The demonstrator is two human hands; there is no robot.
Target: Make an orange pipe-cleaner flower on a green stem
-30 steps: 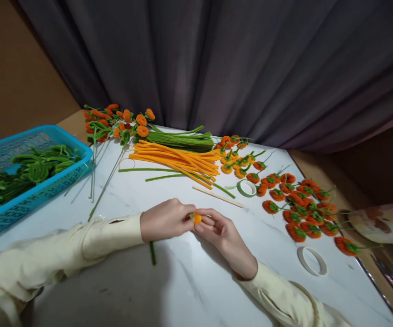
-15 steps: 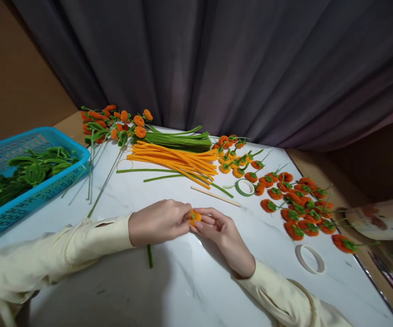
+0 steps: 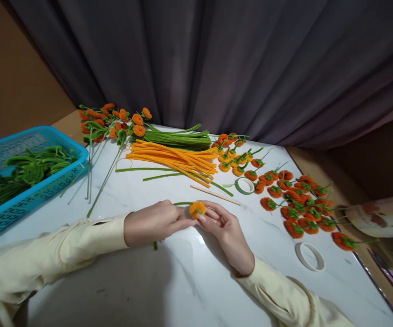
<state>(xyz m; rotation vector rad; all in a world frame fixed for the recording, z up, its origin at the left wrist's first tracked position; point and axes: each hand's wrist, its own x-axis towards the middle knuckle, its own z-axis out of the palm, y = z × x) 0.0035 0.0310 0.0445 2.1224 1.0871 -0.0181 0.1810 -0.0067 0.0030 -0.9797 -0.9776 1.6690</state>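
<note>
A small yellow-orange pipe-cleaner pumpkin (image 3: 195, 209) is pinched between the thumb and fingers of my right hand (image 3: 228, 234). A touch of green shows at its middle. My left hand (image 3: 159, 222) is closed around a green pipe cleaner (image 3: 182, 203); one stretch arches above the fingers to the pumpkin, and a short end pokes out below the hand. The left fingertips are close to the pumpkin's lower left side, and whether they touch it I cannot tell. Just beyond the hands lies a thin wooden stick (image 3: 215, 195).
Orange pipe cleaners (image 3: 176, 156) and a green bundle (image 3: 179, 140) lie at the back. A blue basket (image 3: 63, 165) of green leaf pieces stands left. Several finished orange pumpkins (image 3: 295, 204) spread along the right, near green tape (image 3: 244, 185) and a white tape ring (image 3: 309, 257).
My left hand has shifted slightly left, away from the pumpkin. The pumpkin has turned and shows more fully, and a green loop now shows above the left fingers.
</note>
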